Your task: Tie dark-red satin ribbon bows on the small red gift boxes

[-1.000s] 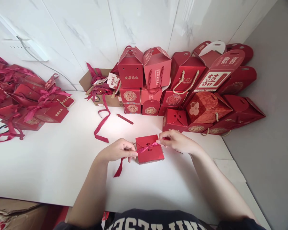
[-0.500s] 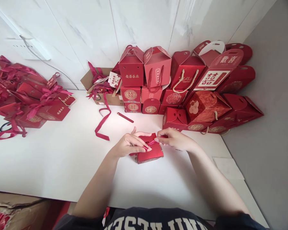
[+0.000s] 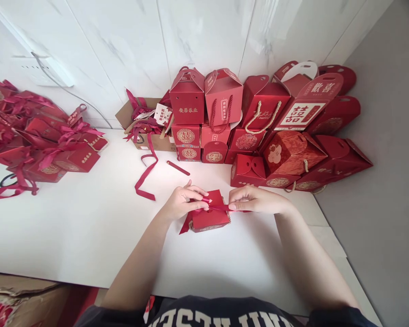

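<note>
In front of me on the white table lies a small red gift box with gold print on its near side. A red ribbon crosses its top. My left hand pinches a loop of the ribbon over the box's left part, and a ribbon tail hangs down at the left edge. Just past the right side, my right hand is closed on the other end, which is drawn out sideways. The knot is partly covered by my left fingers.
Stacked red gift boxes stand along the tiled wall, some with rope handles. A cardboard box holds ribbons and tags. Nearby lie a loose ribbon and a thin red strip. Ribboned boxes are heaped at left.
My right hand has moved right, drawing the ribbon out straight. My left hand has shifted slightly and now pinches a loop; a ribbon tail shows at the box's left.
</note>
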A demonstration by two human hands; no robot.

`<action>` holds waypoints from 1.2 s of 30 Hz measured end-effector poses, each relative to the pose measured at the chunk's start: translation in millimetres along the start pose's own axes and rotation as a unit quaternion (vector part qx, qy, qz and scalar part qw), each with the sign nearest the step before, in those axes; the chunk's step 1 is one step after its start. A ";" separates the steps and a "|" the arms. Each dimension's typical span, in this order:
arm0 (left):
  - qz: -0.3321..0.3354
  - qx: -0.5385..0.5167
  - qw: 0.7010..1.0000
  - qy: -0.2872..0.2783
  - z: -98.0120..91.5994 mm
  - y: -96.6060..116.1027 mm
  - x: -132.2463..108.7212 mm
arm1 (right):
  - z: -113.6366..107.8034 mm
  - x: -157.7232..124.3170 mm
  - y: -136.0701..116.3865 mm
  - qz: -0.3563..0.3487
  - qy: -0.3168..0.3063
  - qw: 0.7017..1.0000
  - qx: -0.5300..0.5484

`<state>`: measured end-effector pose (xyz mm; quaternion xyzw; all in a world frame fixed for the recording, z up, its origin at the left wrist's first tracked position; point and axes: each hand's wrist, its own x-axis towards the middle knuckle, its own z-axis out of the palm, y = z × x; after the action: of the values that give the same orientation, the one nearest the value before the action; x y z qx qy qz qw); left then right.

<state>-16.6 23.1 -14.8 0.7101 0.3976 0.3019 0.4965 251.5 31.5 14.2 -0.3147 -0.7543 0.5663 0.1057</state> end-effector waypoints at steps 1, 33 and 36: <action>0.002 0.003 1.000 -0.001 -0.3 0.1 0.5 | -0.1 -0.3 0.6 -0.009 -0.006 1.000 0.014; -0.008 0.078 0.993 -0.087 -8.4 16.9 6.1 | 32.5 21.0 -6.5 -0.051 0.084 0.994 0.048; -0.014 0.083 0.992 -0.092 -8.0 18.4 6.3 | 35.4 24.1 -8.4 -0.072 0.105 0.991 -0.041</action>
<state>-15.2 28.8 5.5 0.7681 0.3840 0.1944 0.4741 211.4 16.6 5.3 -0.3215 -0.7825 0.4894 0.2118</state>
